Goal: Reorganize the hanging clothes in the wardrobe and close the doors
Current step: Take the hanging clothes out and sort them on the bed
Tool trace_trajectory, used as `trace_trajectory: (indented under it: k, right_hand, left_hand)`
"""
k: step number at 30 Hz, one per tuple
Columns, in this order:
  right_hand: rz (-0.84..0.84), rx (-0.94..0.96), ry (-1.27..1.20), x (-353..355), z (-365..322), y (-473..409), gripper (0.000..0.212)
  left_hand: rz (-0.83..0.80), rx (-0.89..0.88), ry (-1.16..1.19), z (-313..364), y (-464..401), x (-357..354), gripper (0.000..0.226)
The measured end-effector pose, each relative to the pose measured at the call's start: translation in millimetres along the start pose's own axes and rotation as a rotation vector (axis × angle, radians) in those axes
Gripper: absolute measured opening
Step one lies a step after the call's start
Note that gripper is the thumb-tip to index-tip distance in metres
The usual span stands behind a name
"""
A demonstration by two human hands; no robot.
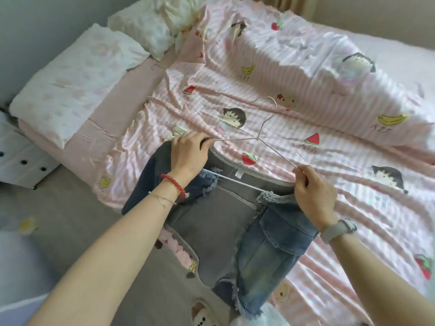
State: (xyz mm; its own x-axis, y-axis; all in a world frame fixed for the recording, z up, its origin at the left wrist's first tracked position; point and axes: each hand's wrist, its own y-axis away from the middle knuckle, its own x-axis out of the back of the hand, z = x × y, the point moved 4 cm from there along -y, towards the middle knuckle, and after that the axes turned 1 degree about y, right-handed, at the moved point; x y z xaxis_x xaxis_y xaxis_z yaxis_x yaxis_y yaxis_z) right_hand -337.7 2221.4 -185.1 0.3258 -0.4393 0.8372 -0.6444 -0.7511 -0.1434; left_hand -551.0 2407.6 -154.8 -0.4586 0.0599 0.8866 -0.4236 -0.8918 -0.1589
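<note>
Denim vest lies at the bed's near edge, left hand and right hand each clamped on a wire hanger shoulder; risk: frayed armholes snagging, vest sliding floorward.

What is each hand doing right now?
Left hand: holding the left end of the wire hanger.
Right hand: pinching the hanger's right end, over the denim vest.

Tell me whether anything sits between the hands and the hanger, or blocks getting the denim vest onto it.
Nothing visible does. The left hand and the right hand each already grip an end of the white hanger, which lies partly inside the denim vest on the bed cover. No wardrobe is in view.
</note>
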Motion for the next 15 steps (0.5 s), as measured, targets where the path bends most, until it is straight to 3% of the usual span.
trace_trajectory:
  k: [6,15]
  right_hand:
    - [0.043,-0.174,0.016,-31.5,88.8,-108.0,0.021]
    - [-0.004,-0.378,0.249,-27.2,247.6,-163.8,0.023]
  left_hand:
    - [-0.117,-0.045,-0.014,61.9,-104.0,-118.9,0.028]
    - [-0.379,-0.185,0.112,170.6,-140.7,-262.9,0.029]
